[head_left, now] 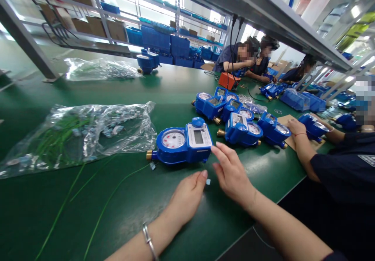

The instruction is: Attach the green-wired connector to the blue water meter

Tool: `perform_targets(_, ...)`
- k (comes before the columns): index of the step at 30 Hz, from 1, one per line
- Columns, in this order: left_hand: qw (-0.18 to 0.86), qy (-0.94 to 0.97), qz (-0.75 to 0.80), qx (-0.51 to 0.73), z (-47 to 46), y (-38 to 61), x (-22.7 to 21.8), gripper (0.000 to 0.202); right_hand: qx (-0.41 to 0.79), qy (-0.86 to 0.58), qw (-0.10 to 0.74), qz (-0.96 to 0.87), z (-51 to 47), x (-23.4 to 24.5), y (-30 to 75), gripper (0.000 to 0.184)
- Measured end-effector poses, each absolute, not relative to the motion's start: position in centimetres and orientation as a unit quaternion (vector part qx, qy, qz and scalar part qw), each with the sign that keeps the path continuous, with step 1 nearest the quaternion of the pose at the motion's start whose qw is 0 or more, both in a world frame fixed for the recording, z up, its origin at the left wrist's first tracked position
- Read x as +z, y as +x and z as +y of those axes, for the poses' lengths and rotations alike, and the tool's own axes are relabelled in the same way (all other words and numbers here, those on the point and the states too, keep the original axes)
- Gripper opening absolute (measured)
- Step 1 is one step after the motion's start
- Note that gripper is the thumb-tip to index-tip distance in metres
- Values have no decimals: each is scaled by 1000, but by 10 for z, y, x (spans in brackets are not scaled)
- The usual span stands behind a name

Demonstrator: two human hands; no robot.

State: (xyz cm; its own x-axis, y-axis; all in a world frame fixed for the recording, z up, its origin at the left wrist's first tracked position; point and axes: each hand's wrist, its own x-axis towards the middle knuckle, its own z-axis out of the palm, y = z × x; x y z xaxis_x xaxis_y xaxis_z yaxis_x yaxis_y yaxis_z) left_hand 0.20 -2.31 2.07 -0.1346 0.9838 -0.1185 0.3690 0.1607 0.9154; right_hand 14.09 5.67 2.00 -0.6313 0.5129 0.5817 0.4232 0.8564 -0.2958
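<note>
A blue water meter [181,142] with a white dial, a grey display and brass ends lies on the green table [131,198] right in front of me. My left hand [186,196] rests on the table below it, fingers curled together, fingertips beside a tiny pale seal piece [208,181]. My right hand [231,171] hovers just right of the meter, fingers stretched toward its lower right corner, holding nothing I can see. A thin green wire [117,192] runs from near the meter toward the table's near left.
A clear plastic bag [79,136] of green wires and small parts lies at left; another bag [99,70] lies farther back. Several more blue meters [234,116] cluster at right, where a co-worker's hand [297,128] touches one. Other people sit beyond an orange box [227,80].
</note>
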Motion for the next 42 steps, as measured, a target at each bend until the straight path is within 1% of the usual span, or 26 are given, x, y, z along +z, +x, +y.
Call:
perform_targets(2,405,504,649,402,-22,-1,20,41,73,-241,352,-901,78,25,129,45)
perform_targets(4,416,469,650,429,-18,-6,18,40,99,-239,352,-900,99,29,116,45)
perform_targets(7,433,417,652,463,-9,-16,16,40,151,-298,349,-876,120,30,100,45)
perform_targets(10,446,403,644,473,1,-21,16,41,151,-321,360,-863,118,25,98,48)
perform_targets(13,475,398,619,483,5,-17,20,42,108,-268,376,-880,96,16,111,43)
perform_targets(15,496,392,601,490,6,-12,23,41,62,-224,350,-907,80,10,122,36)
perform_targets(18,517,380,586,495,6,-6,26,40,-41,-185,289,-938,69,6,133,24)
perform_targets(21,520,375,588,493,5,-6,24,40,-129,-157,266,-942,71,7,133,20)
perform_targets(25,506,379,601,489,5,-11,16,40,-177,-108,254,-945,80,12,126,18)
perform_targets(28,492,383,613,485,6,-14,13,40,-182,-84,264,-943,85,12,121,16)
perform_targets(32,485,388,624,473,8,-16,13,41,-188,-44,298,-935,96,11,117,17)
perform_targets(36,486,397,623,468,9,-16,17,43,-182,3,311,-933,103,9,115,18)
perform_targets(40,484,404,616,472,9,-15,20,43,-104,-54,328,-937,98,4,112,22)
perform_targets(42,477,404,619,475,9,-16,20,43,-85,-87,331,-936,94,1,111,23)
